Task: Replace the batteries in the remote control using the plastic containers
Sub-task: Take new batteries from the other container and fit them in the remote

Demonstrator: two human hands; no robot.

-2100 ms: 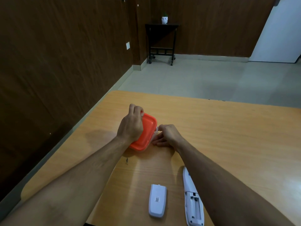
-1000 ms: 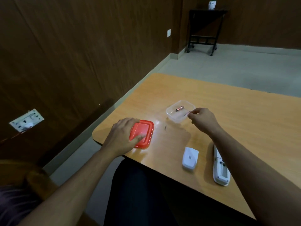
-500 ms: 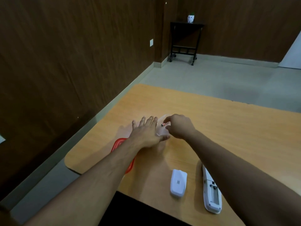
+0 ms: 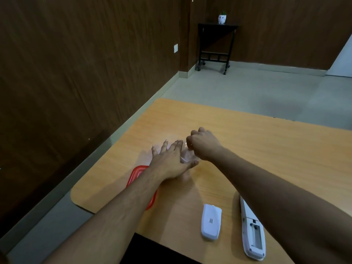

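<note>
Left hand: the left hand [image 4: 169,161] lies flat with fingers straight and spread, pressing on the near-left side of the clear container [image 4: 187,156] to steady it.
Right hand: the right hand [image 4: 202,144] is just beside the left one, fingers curled down into the container; if it already pinches a battery, one cannot tell, the batteries are hidden.
Lid: the red lid [image 4: 140,178] lies under the left forearm, on the table [image 4: 266,149].
Remote: the remote control [image 4: 252,231] lies under the right forearm, its battery bay open and seemingly empty; the battery cover [image 4: 211,221] is just left of it.
Risk: the container looks light, so it may slide or tip if the left hand lifts while the right one pulls. A small battery may slip from the fingertips and roll off the near edge.
</note>
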